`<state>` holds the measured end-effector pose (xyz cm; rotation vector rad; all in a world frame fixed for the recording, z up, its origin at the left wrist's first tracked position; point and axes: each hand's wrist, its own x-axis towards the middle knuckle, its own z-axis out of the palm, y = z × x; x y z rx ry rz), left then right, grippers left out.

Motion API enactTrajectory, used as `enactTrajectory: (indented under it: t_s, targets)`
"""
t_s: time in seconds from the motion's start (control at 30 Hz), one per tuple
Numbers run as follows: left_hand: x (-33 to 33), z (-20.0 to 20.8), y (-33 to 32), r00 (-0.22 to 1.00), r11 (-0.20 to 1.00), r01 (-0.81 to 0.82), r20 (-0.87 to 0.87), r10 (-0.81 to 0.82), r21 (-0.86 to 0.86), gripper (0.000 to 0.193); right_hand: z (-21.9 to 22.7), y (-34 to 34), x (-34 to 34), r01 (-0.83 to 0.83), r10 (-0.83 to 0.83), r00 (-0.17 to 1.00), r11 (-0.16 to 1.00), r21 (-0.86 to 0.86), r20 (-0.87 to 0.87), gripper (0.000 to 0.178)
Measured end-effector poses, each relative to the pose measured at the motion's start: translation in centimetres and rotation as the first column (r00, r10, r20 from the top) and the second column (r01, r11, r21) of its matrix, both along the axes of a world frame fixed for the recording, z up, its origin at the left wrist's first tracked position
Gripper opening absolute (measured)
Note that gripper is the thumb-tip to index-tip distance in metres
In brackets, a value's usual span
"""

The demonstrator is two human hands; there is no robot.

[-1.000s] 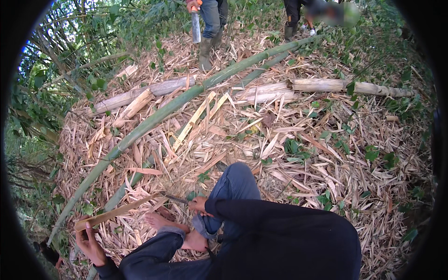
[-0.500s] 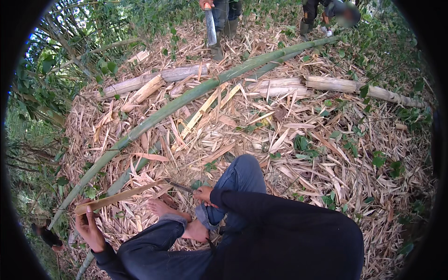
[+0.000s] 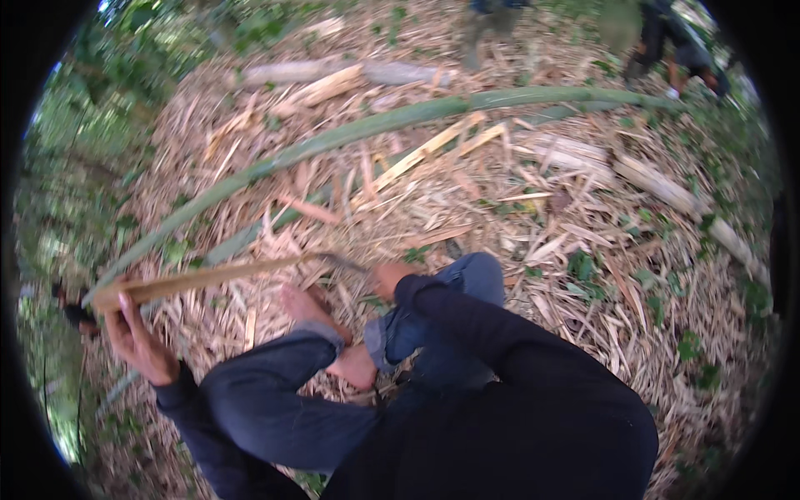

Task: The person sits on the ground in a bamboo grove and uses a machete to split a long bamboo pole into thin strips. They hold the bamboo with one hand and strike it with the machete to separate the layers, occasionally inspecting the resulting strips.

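My left hand (image 3: 140, 340) holds the near-left end of a long, flat bamboo strip (image 3: 208, 277), with the thumb and fingers around it. The strip slants up to the right, and its far end meets a dark knife blade (image 3: 343, 263). My right hand (image 3: 390, 281) is closed at the other end of that knife, beside my raised knee; its grip is blurred and the handle is hidden in the fist. Below the strip are my bare feet (image 3: 354, 367), between my bent legs in rolled-up jeans.
A long green bamboo pole (image 3: 317, 148) arches across the ground ahead. Beyond it lie dry logs (image 3: 658, 185) and split pale strips (image 3: 429, 154). Dry shavings (image 3: 542, 242) cover the ground. One person's legs (image 3: 493, 18) stand at the top; another person (image 3: 679, 50) bends over at top right.
My view has swung, with blur, so the scene sits shifted. Both hands are raised slightly, still holding strip and knife with the blade at the strip's far end.
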<state>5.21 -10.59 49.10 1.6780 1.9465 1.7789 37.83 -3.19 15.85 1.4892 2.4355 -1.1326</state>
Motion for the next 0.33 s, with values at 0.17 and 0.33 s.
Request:
enactTrajectory:
  t_s: [0.17, 0.33]
  targets:
    - [1.2, 0.8, 1.4, 0.984, 0.995, -0.057, 0.172, 0.042, 0.080, 0.033, -4.7, 2.4, 4.3, -0.071, 0.079, 0.989, 0.995, -0.066, 0.125, 0.042]
    - [-0.4, 0.3, 0.9, 0.956, 0.996, -0.082, 0.284, 0.071, 0.027, 0.034, 0.7, 1.9, 2.0, 0.261, -0.244, 0.950, 0.963, 0.071, -0.195, 0.056]
